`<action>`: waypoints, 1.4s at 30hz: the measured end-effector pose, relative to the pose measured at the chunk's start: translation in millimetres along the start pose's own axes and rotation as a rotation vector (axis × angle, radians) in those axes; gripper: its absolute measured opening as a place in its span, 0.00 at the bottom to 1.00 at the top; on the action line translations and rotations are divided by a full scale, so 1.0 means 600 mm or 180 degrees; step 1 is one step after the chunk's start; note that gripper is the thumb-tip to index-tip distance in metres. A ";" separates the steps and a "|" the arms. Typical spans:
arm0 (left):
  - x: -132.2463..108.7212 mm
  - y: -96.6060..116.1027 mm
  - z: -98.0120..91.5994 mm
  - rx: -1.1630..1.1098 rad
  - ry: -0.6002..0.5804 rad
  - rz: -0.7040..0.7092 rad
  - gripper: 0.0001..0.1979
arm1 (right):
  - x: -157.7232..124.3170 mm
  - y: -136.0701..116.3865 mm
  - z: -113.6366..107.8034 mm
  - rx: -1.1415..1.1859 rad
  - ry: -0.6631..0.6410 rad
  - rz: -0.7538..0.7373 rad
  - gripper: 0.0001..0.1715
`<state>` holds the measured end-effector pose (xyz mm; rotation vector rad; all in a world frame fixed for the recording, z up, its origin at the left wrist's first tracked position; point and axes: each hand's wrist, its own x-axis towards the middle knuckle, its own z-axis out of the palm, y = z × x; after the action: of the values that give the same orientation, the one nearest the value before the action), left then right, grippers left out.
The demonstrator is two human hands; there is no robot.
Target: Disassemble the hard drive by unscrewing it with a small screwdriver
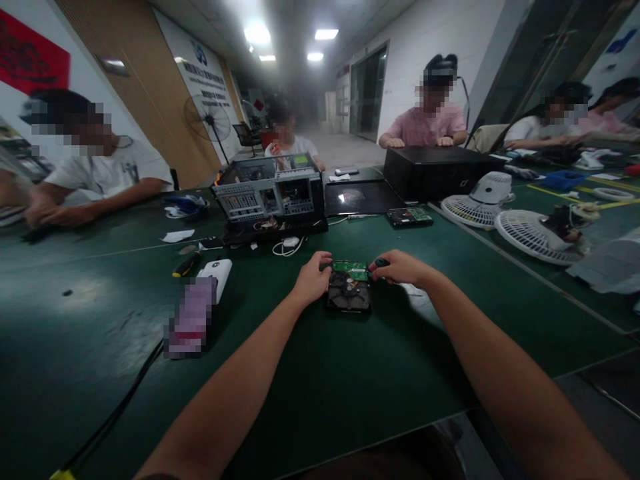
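Observation:
A hard drive (349, 293) lies on the green table with its green circuit board facing up at the far end. Against its left edge, my left hand (315, 277) holds it, thumb and fingers closed along the side. My right hand (400, 268) is closed around a screwdriver (382, 263) with a dark handle. The tool points left at the circuit board's right edge; its tip is too small to make out.
Beyond the drive stand an opened computer case (273, 193) and a black case (435, 173). A second hard drive (410, 217) lies to the right, near white fan parts (535, 237). A yellow-black screwdriver (187, 265) and a white power bank (220, 270) lie left. Several people sit around.

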<state>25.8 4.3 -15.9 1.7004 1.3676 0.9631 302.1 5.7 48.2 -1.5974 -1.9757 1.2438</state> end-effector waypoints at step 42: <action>-0.001 0.006 0.002 -0.0151 -0.0377 0.0301 0.16 | -0.002 -0.031 0.027 -0.0497 0.2803 -0.2320 0.24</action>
<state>28.2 3.1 -13.0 1.7706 1.1881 0.9243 279.6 -2.0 53.5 -1.0092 -1.7638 0.0651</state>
